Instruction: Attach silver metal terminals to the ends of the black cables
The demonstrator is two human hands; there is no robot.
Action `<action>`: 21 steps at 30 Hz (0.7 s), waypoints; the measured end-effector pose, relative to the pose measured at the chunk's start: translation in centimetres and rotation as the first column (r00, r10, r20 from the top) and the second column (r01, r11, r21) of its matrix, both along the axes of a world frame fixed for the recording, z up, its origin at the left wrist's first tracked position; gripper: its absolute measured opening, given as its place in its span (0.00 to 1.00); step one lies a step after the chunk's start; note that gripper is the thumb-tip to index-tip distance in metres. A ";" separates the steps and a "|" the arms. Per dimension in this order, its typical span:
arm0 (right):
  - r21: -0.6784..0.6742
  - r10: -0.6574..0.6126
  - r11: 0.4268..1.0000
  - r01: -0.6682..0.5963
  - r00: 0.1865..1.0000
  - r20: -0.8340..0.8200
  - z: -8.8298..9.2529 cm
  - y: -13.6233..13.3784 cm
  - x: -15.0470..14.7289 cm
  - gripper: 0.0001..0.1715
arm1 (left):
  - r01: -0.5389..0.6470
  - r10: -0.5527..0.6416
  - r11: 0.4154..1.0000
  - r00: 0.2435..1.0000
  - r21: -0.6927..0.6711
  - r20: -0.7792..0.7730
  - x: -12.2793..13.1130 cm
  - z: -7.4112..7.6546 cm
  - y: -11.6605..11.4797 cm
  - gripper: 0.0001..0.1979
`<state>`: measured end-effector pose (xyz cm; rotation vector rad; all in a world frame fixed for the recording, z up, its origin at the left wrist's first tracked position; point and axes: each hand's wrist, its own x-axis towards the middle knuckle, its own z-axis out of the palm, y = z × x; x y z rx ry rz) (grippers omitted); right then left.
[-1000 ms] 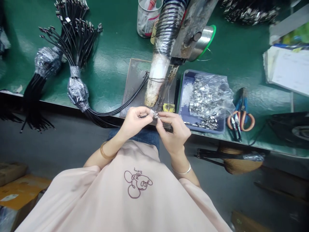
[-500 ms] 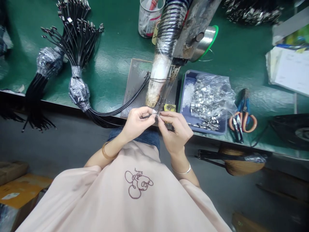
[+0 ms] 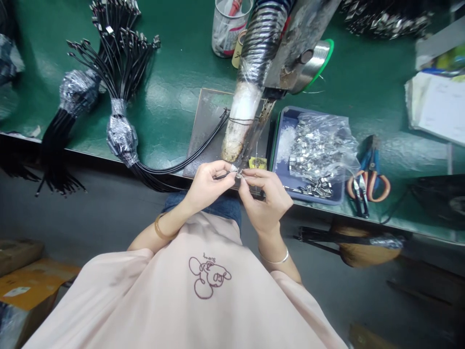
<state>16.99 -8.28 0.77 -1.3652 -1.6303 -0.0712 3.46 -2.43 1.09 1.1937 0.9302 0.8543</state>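
My left hand (image 3: 208, 184) pinches the end of a thin black cable (image 3: 174, 167) at the bench's front edge. My right hand (image 3: 265, 194) pinches a small metal clip (image 3: 240, 174) against that cable end, fingertips of both hands almost touching. The cable runs left to a foil-wrapped bundle of black cables (image 3: 119, 135). Just beyond my fingers hangs the pale nozzle of a ribbed hose (image 3: 241, 121), over a grey metal plate (image 3: 207, 121).
A blue tray (image 3: 281, 126) holding a plastic bag of metal clips (image 3: 319, 145) sits right of my hands. Blue-and-orange snips (image 3: 366, 177) lie further right. A second cable bundle (image 3: 74, 92), a clear cup (image 3: 227, 26), a solder spool (image 3: 316, 55) and papers (image 3: 436, 104) rest on the green bench (image 3: 170, 63).
Both hands stay pinched together at the same spot; the view has drifted slightly, so everything sits a little further right in frame.
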 end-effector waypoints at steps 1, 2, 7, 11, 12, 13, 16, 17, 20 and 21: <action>0.000 0.005 1.000 -0.005 1.000 0.009 0.0 0.0 0.0 0.10 | 0.001 -0.001 1.000 1.000 -0.002 0.004 0.0 0.0 0.0 0.08; 0.001 0.008 1.000 -0.008 1.000 0.017 -0.1 0.0 0.0 0.10 | 0.002 -0.002 1.000 1.000 -0.004 0.010 0.0 0.1 0.0 0.08; 0.001 -0.006 1.000 0.006 1.000 0.016 -0.3 -0.1 -0.1 0.10 | -0.004 0.004 1.000 1.000 -0.005 0.028 0.0 0.1 -0.2 0.08; -0.006 -0.021 1.000 0.021 1.000 0.005 -0.3 -0.2 -0.1 0.10 | -0.009 0.010 1.000 1.000 0.023 -0.023 -0.2 0.2 -0.3 0.08; -0.005 -0.024 1.000 0.024 1.000 0.009 -0.3 -0.2 -0.1 0.10 | -0.007 0.008 0.999 0.999 0.034 -0.035 -0.2 0.3 -0.3 0.08; -0.004 -0.025 1.000 0.025 1.000 0.014 -0.3 -0.2 -0.1 0.10 | -0.004 0.006 0.999 0.999 0.046 -0.044 -0.3 0.3 -0.3 0.09; 0.008 -0.022 1.000 0.022 0.999 0.036 -0.3 -0.2 0.0 0.10 | -0.003 0.007 0.998 0.998 0.066 -0.066 -0.3 0.2 -0.3 0.10; 0.010 -0.021 1.000 0.021 0.999 0.043 -0.3 -0.1 0.0 0.10 | -0.006 0.011 0.998 0.997 0.068 -0.071 -0.3 0.1 -0.3 0.11; 0.019 -0.024 1.000 0.023 0.998 0.058 -0.3 0.0 0.0 0.10 | -0.012 0.017 0.997 0.997 0.076 -0.073 -0.2 -0.1 -0.2 0.11; 0.021 -0.025 0.999 0.024 0.998 0.061 -0.3 0.0 0.0 0.10 | -0.013 0.018 0.997 0.997 0.081 -0.069 -0.2 -0.1 -0.2 0.10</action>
